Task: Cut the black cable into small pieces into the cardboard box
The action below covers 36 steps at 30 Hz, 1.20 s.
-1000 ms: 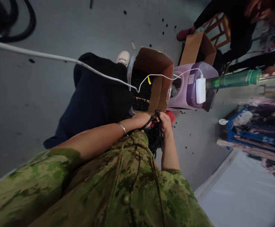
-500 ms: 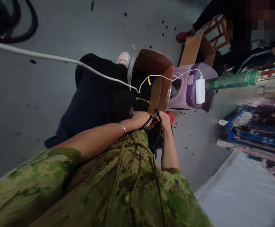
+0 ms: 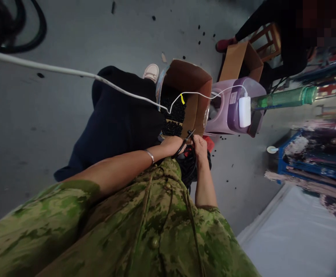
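My left hand [image 3: 173,145], below a silver bracelet, is closed around the black handles of a pair of scissors [image 3: 181,147]. The blades point up and right, across the end of a thin black rubber-like strip [image 3: 193,144]. Pinched around that strip is my right hand [image 3: 200,146], close beside the scissors. A bundle of similar black strips [image 3: 188,175] hangs beneath my hands, partly hidden by them. Just beyond stands an open cardboard box [image 3: 198,111] with many small black pieces [image 3: 176,109] inside.
A white cable [image 3: 121,90] crosses over the box to a white power bank [image 3: 244,111] by a purple plastic container [image 3: 224,104]. A green bottle [image 3: 286,97], another cardboard box [image 3: 234,61] and a seated person [image 3: 289,50] are to the right. A blue rack [image 3: 295,165] stands farther right.
My right hand has shifted slightly left, and the end of the black strip now lies a little farther left at the blades. The person at the right has changed posture.
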### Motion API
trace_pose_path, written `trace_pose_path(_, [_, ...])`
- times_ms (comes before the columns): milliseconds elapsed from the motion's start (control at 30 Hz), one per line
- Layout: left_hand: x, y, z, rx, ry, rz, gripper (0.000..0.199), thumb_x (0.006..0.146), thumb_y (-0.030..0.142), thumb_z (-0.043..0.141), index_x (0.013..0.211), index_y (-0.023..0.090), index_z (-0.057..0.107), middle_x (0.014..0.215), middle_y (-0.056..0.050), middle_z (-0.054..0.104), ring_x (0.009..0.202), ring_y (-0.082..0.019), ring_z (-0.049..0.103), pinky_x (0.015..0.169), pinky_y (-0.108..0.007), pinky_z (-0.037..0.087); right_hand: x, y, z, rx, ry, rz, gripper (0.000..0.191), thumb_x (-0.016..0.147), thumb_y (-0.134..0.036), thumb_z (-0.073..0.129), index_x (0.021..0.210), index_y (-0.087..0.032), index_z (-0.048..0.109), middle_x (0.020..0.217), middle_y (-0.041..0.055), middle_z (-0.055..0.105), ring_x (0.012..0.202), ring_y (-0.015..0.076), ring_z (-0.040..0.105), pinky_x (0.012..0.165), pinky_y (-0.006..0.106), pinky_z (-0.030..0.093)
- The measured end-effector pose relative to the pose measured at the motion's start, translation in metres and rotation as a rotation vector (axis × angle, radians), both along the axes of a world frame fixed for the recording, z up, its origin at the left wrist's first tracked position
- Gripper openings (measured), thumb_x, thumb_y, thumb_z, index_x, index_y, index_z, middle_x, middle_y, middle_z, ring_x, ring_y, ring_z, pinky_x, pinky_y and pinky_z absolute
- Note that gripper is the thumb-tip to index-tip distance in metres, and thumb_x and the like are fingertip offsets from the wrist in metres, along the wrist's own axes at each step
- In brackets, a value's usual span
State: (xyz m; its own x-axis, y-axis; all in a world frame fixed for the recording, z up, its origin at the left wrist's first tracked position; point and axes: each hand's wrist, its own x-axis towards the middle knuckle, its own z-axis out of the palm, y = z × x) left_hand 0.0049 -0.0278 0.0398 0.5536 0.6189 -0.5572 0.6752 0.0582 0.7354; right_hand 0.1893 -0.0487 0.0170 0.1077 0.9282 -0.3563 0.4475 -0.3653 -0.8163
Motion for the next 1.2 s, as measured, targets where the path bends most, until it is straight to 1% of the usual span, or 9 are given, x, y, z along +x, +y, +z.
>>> trace_pose_path(167, [0.0,-0.002,0.001,0.055,-0.013,-0.025,0.038,0.091,0.042,0.048,0.112,0.02,0.071,0.111,-0.01,0.073,0.109,-0.023,0.067,0.096,-0.026,0.048,-0.005,-0.003,-0.004,-0.132,0.298,-0.124,0.053,0.075,-0.071,0.063,0.066,-0.019,0.057,0.052,-0.0046,0.043,0.048,0.0082,0.032,0.045,0.023,0.029])
trace_pose_path(333, [0.0,-0.002,0.005,0.067,0.007,-0.059,0.04,0.093,0.04,0.043,0.116,0.021,0.07,0.115,-0.01,0.072,0.111,-0.024,0.066,0.097,-0.029,0.048,-0.007,-0.002,-0.007,-0.245,0.413,-0.154,0.054,0.069,-0.071,0.068,0.066,-0.018,0.057,0.048,-0.0066,0.037,0.043,0.0064,0.028,0.04,0.021,0.024])
trace_pose_path(433, [-0.001,0.0,0.008,0.088,0.016,-0.078,0.039,0.093,0.036,0.043,0.117,0.021,0.069,0.116,-0.012,0.071,0.11,-0.026,0.066,0.095,-0.031,0.049,-0.005,0.001,-0.006,-0.232,0.425,-0.157,0.054,0.067,-0.071,0.07,0.065,-0.018,0.056,0.048,-0.0064,0.039,0.043,0.0058,0.028,0.039,0.021,0.022])
trace_pose_path(567, [-0.001,0.002,0.011,0.101,0.007,-0.09,0.037,0.091,0.034,0.047,0.119,0.022,0.068,0.116,-0.011,0.072,0.108,-0.026,0.067,0.095,-0.03,0.048,0.0,0.003,-0.007,-0.204,0.386,-0.148,0.055,0.069,-0.072,0.068,0.065,-0.019,0.054,0.05,-0.0058,0.041,0.043,0.0058,0.029,0.039,0.021,0.022])
trace_pose_path(700, [0.0,0.0,0.009,0.135,0.025,-0.128,0.038,0.091,0.033,0.048,0.12,0.02,0.067,0.118,-0.013,0.071,0.109,-0.027,0.067,0.094,-0.031,0.048,0.002,0.002,-0.007,-0.168,0.347,-0.189,0.058,0.066,-0.076,0.067,0.066,-0.02,0.053,0.053,-0.0044,0.045,0.044,0.0064,0.029,0.04,0.023,0.022])
trace_pose_path(767, [0.0,-0.001,0.007,0.134,0.019,-0.136,0.038,0.09,0.033,0.049,0.12,0.018,0.068,0.117,-0.014,0.071,0.109,-0.027,0.067,0.094,-0.031,0.048,0.001,0.001,-0.006,-0.168,0.343,-0.18,0.058,0.067,-0.076,0.065,0.066,-0.02,0.053,0.052,-0.0047,0.044,0.044,0.0069,0.029,0.04,0.023,0.023])
trace_pose_path(867, [0.001,-0.003,0.003,0.139,-0.004,-0.117,0.038,0.089,0.033,0.051,0.121,0.019,0.067,0.117,-0.013,0.071,0.107,-0.026,0.067,0.094,-0.03,0.047,-0.002,-0.001,-0.004,-0.2,0.366,-0.137,0.055,0.072,-0.073,0.064,0.067,-0.019,0.055,0.051,-0.0057,0.041,0.044,0.0073,0.03,0.041,0.023,0.025])
trace_pose_path(1000, [0.001,-0.004,0.0,0.159,-0.005,-0.084,0.039,0.089,0.032,0.051,0.123,0.017,0.066,0.117,-0.014,0.071,0.105,-0.027,0.068,0.092,-0.03,0.048,-0.006,-0.002,-0.003,-0.185,0.408,-0.138,0.053,0.073,-0.071,0.064,0.071,-0.019,0.057,0.055,-0.0048,0.047,0.045,0.0072,0.033,0.044,0.023,0.027])
trace_pose_path(1200, [0.0,0.0,0.001,0.083,0.003,-0.032,0.038,0.09,0.035,0.049,0.119,0.018,0.068,0.112,-0.013,0.072,0.105,-0.027,0.068,0.092,-0.03,0.048,-0.01,-0.003,-0.008,-0.116,0.327,-0.106,0.05,0.078,-0.071,0.06,0.08,-0.021,0.057,0.061,-0.0037,0.053,0.051,0.0102,0.043,0.052,0.024,0.037])
